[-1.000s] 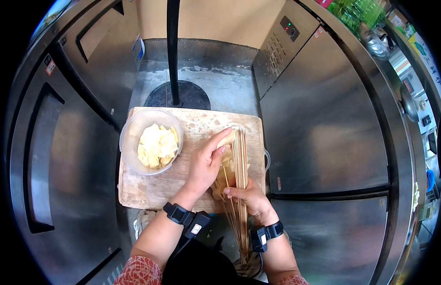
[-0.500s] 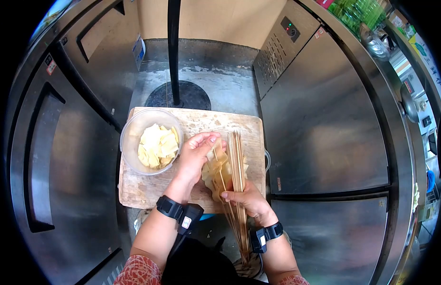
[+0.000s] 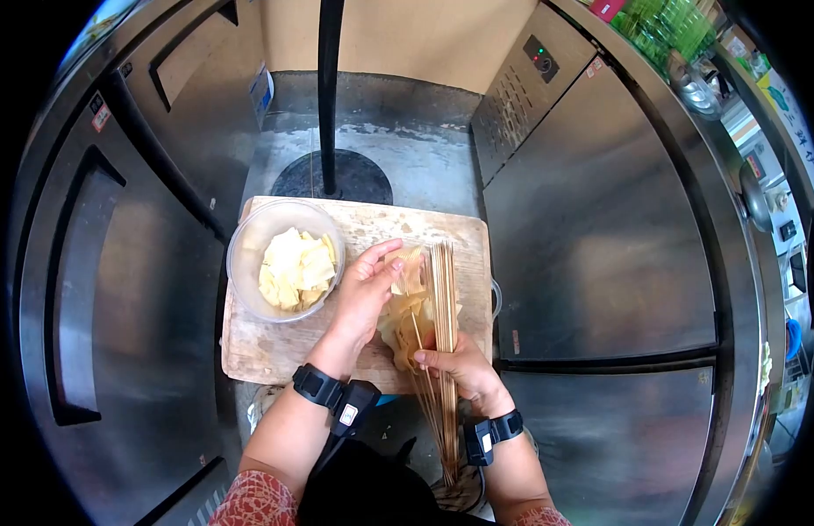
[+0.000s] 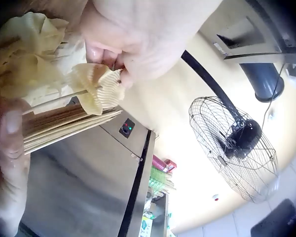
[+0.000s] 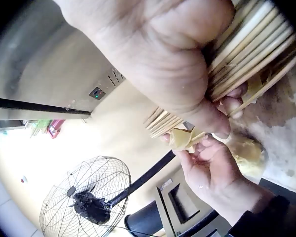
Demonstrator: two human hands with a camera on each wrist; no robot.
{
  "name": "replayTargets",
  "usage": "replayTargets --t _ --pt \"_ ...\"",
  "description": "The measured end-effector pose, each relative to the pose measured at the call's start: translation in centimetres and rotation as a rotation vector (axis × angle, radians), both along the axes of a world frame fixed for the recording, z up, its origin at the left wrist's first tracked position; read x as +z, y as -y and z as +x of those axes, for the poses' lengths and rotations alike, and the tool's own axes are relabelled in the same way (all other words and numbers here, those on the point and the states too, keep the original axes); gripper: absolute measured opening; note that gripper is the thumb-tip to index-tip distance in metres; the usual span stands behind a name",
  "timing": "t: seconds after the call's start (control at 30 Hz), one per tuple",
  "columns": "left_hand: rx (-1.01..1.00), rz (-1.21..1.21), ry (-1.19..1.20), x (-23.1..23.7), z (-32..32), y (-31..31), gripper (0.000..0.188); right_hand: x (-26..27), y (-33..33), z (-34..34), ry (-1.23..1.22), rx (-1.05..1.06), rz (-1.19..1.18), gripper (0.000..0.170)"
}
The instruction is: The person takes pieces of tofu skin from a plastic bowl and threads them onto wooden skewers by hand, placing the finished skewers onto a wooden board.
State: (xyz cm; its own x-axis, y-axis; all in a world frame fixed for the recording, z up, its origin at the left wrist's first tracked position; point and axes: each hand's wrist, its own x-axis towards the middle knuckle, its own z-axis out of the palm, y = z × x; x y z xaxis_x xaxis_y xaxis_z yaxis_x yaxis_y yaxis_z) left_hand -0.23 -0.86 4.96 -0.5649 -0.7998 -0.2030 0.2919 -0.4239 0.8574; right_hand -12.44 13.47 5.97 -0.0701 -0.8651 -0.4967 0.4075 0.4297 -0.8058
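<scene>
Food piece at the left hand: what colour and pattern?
The food piece is pale yellow, finely ridged; best seen from the left wrist.

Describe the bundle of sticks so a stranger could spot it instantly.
Find the wooden board between the steel cabinets. Over its right side in the head view, the right hand grips the bundle of thin wooden sticks. Unlike the yellow sheets beside it, the bundle is long, straight and narrow.

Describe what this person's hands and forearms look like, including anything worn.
The left hand and right hand are ungloved. Each wears a black wrist strap carrying a black boxy camera with a small whitish label. The sleeves are reddish with pale lines.
</scene>
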Motion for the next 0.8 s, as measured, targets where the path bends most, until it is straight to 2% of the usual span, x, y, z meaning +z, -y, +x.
replayTargets --t 0.3,0.5,0.7,0.8 --pt "0.114 0.059 -0.036 0.3 -0.1 0.0 0.028 -0.2 0.1 0.4 -0.021 -0.015 -0.021 0.020" --pt "0.104 0.143 -0.184 0.3 -0.2 -0.2 0.025 0.0 0.1 0.4 -0.006 -0.035 -0.001 0.020" --pt "0.098 -0.543 0.126 -0.9 -1.2 -1.7 0.026 -0.5 0.0 -0.4 0.040 -0.056 0.004 0.019" --pt "0.057 -0.392 0.069 0.2 -1.9 -3.3 0.031 -0.1 0.0 -0.7 0.108 -0.114 0.003 0.016"
